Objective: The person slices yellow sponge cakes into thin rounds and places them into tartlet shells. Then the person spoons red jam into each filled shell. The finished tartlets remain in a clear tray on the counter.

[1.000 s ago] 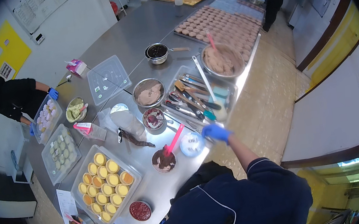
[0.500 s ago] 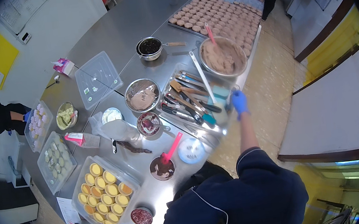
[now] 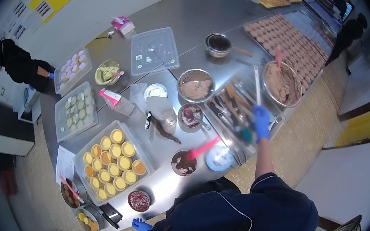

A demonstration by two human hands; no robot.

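Observation:
My right hand (image 3: 261,123), in a blue glove, is over the right side of a clear tray (image 3: 279,121) of utensils. Its fingers are smeared, and I cannot tell whether they grip anything. The long white handle of a spatula (image 3: 257,85) runs up from just beyond them. Several knives and spatulas (image 3: 235,104) lie blurred in the tray. Low in the view, beside the table's near edge, my left hand (image 3: 141,225) hangs in a blue glove, fingers loosely apart and holding nothing. A black device (image 3: 110,214) and a bowl of red crumbs (image 3: 138,200) are nearest to it.
Yellow-filled tarts fill a clear bin (image 3: 79,162) at left. Bowls of brown cream (image 3: 196,86), chocolate (image 3: 184,163) and dark filling (image 3: 218,44) stand around. A large mixing bowl (image 3: 282,85) sits near a tray of brown pieces (image 3: 285,46). A co-worker (image 3: 19,62) stands far left.
My view has swung to the right relative to the room, shifting the table in the picture. My right hand has moved from the tray's outer edge to over its utensils. My left hand has come into view.

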